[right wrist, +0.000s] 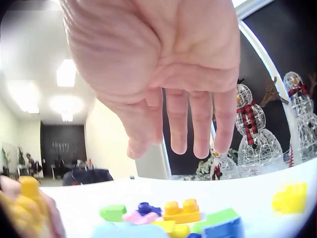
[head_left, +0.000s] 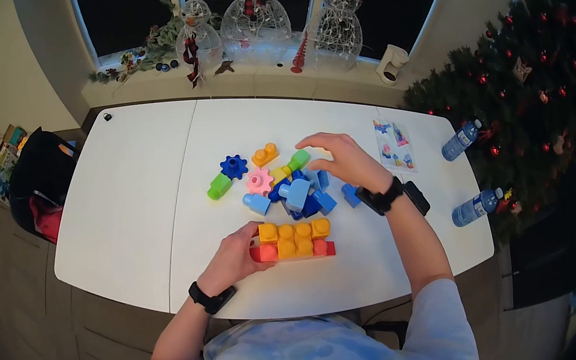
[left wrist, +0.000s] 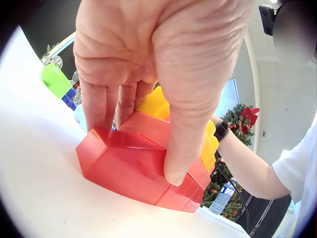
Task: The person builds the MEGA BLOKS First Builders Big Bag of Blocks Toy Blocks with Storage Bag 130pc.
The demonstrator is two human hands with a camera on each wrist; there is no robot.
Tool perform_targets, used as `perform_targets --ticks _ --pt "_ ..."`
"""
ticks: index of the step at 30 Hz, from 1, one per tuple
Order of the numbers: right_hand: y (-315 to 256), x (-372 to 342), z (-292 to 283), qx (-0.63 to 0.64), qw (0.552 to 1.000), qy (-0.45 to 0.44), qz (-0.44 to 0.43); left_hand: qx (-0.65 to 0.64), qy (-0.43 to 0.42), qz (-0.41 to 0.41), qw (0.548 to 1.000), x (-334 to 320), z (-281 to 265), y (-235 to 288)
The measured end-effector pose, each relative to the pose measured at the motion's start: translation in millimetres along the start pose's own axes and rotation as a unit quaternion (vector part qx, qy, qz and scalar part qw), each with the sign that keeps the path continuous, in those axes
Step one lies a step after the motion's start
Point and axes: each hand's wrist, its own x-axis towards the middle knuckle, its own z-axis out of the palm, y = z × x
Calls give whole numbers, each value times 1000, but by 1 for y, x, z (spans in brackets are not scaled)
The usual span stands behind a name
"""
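My left hand (head_left: 234,255) grips the left end of a toy block build near the table's front edge. Its base is red blocks (left wrist: 126,166), with yellow-orange blocks (head_left: 295,239) stacked on top. In the left wrist view the thumb presses one red side while the fingers reach round the other. Over the right of a loose block pile, my right hand (head_left: 352,162) hovers with fingers apart and nothing held. Nearest its fingertips is a light green block (head_left: 299,159). Around that lie a light blue block (head_left: 296,195), a pink gear (head_left: 259,181) and a dark blue gear (head_left: 234,167).
Left of the gears lies a green block (head_left: 219,186); an orange block (head_left: 265,154) sits behind. A picture sheet (head_left: 394,144) and a dark phone-like object (head_left: 416,198) are at right. Two water bottles (head_left: 461,140) stand along the white table's (head_left: 122,203) right edge.
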Motion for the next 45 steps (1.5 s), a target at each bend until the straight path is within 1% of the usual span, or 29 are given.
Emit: perform_targets --ticks 2,3,5,6,7,8,12,14,15,17,18,20,21,23,25,26,28,29,31,34,41,43,45 --pt "34 48 24 -94 990 -22 -105 -11 4 2 1000 1 0 0" --pt "48 67 38 -96 989 -21 -109 -9 -1 -5 1000 1 0 1" --pt "61 98 63 -130 981 -69 -130 -7 -1 -13 1000 0 -1 1" --pt "62 108 71 -130 980 -70 -133 -10 4 3 1000 -1 -1 0" --pt "62 116 78 -160 974 -117 -108 -13 9 17 1000 -1 -1 0" --pt "63 123 84 -189 965 -163 -82 -12 12 15 1000 -2 -1 1" --pt "75 137 101 -215 959 -169 -72 -5 16 35 999 -1 -1 -3" --pt "70 131 92 -192 971 -116 -83 -7 17 42 999 -1 1 -5" --pt "66 127 83 -191 971 -119 -80 -7 16 34 999 -1 0 -4" --pt "41 113 52 -109 990 -61 -58 -12 11 23 1000 -1 0 -2" --pt "25 98 39 -109 990 -64 -55 -3 3 13 1000 -1 -2 0" --pt "-13 58 14 11 997 -70 -35 5 -5 4 1000 0 -1 0" --pt "-29 35 6 21 996 -81 -23 -4 6 13 1000 0 0 -2" --pt "-43 -5 5 19 993 -112 -38 -16 17 23 999 0 2 -3" --pt "-53 -36 8 2 992 -123 -37 -5 11 8 1000 1 1 -2" --pt "-54 -46 13 3 992 -123 -35 -6 9 8 1000 0 2 -3" --pt "-53 -62 20 -39 992 -112 -31 -6 10 17 1000 1 2 -5" --pt "-52 -66 25 -38 993 -110 -30 -5 8 17 1000 1 1 -4" --pt "-51 -70 35 -74 991 -70 -84 8 13 16 1000 1 1 -2" --pt "-45 -73 46 -88 989 -55 -102 6 16 21 1000 0 0 0" --pt "-43 -80 58 -77 991 -38 -100 3 14 18 1000 0 1 -1" --pt "-41 -80 67 -76 991 -4 -108 -20 29 35 999 0 3 -3" --pt "-42 -80 72 -88 991 1 -104 -14 28 35 999 -1 1 1"
